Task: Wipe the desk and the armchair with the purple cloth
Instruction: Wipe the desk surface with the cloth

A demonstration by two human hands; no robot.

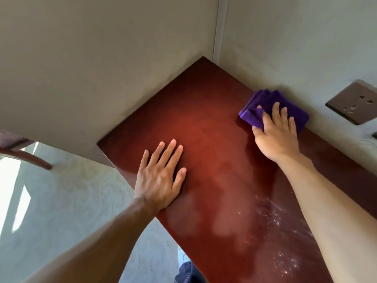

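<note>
While the right hand [275,137] is pressing flat-fingered on the purple cloth [263,103] by the wall, the left hand [161,178] is lying flat on the desk [204,123], gripping nothing | cloth: seeming soft, light, likely steering best under palm pressure

Carpeted room — desk [204,139], wall socket [355,103].

No text, label, brand or number readable; wall socket [355,102] face blurred, seemingly unmarked.
</note>
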